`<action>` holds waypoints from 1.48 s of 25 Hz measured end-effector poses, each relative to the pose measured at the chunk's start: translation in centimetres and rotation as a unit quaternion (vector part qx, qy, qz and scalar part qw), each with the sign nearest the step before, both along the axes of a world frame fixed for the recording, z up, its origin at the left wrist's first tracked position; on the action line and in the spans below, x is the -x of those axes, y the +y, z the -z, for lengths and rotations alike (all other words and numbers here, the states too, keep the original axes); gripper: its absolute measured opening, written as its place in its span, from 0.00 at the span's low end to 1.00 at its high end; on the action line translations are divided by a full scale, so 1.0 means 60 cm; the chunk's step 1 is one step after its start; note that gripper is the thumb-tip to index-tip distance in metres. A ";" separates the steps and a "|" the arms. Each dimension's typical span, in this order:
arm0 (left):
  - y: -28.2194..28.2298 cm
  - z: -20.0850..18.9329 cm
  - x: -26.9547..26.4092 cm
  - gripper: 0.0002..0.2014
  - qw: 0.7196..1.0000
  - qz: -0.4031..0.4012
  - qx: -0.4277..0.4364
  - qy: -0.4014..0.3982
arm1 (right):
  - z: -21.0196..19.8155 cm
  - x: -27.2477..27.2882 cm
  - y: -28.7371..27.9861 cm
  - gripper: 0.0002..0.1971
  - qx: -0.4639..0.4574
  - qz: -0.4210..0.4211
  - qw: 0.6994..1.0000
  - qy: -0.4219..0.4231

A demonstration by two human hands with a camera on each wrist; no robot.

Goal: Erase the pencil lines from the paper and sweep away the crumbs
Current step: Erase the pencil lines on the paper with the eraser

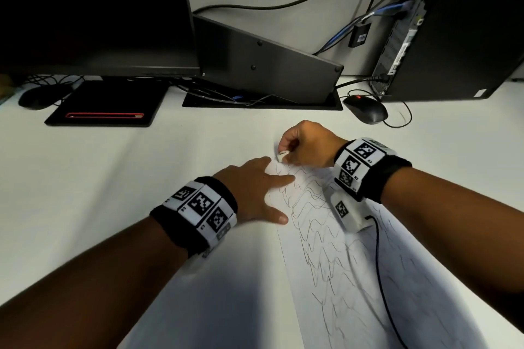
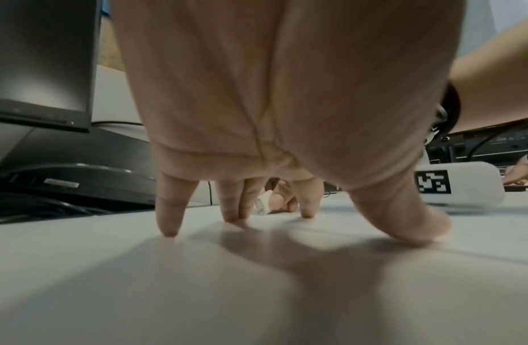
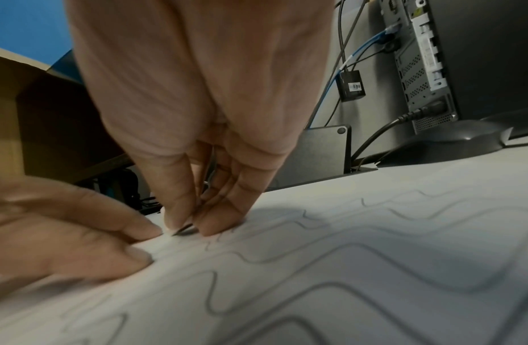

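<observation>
A white sheet of paper point(image 1: 354, 272) covered with wavy pencil lines point(image 3: 330, 261) lies on the white desk. My right hand point(image 1: 304, 146) pinches a small white eraser point(image 1: 282, 155) with its tip down on the paper's far left corner; the same eraser point(image 2: 264, 202) shows between my left fingers in the left wrist view. In the right wrist view only its dark lower edge point(image 3: 184, 230) peeks out under the fingertips. My left hand point(image 1: 255, 193) lies flat with spread straight fingers, pressing the paper's left edge just beside the eraser.
A black mouse point(image 1: 365, 110) with its cable lies beyond the right hand. A monitor point(image 1: 93, 11), its stand base point(image 1: 107, 105), a tilted black panel point(image 1: 263, 62) and a computer tower point(image 1: 453, 22) line the back. Another mouse point(image 1: 34, 98) sits far left.
</observation>
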State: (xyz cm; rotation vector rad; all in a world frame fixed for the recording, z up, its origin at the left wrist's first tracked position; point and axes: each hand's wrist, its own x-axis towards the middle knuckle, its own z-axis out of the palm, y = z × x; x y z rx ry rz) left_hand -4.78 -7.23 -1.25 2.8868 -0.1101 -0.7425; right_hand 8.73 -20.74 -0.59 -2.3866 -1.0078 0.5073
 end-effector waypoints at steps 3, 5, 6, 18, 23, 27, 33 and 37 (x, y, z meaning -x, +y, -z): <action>-0.006 0.003 -0.001 0.43 1.000 0.018 -0.006 -0.010 | -0.005 0.000 0.002 0.05 0.000 -0.034 0.999 -0.027; -0.008 0.000 -0.002 0.43 0.999 0.034 -0.024 -0.004 | -0.007 0.007 0.005 0.04 0.015 -0.058 0.997 -0.055; -0.007 0.000 -0.004 0.43 0.999 0.038 -0.030 -0.003 | -0.007 0.010 0.006 0.03 0.026 -0.075 0.995 -0.066; -0.005 0.001 -0.011 0.43 0.997 0.059 -0.044 -0.006 | -0.016 0.017 0.016 0.05 0.090 -0.135 0.985 -0.060; -0.008 0.000 -0.016 0.45 0.996 0.066 -0.055 0.018 | -0.008 0.013 0.010 0.05 0.071 -0.117 0.989 -0.061; -0.011 -0.001 -0.015 0.46 0.996 0.065 -0.062 0.021 | -0.012 0.009 0.005 0.05 0.064 -0.115 0.989 -0.064; -0.007 0.002 -0.018 0.47 0.996 0.070 -0.056 0.024 | -0.021 0.019 0.007 0.05 0.089 -0.158 0.982 -0.061; -0.011 0.004 -0.017 0.47 0.996 0.065 -0.062 0.031 | -0.024 0.008 0.010 0.07 0.080 -0.126 0.985 -0.089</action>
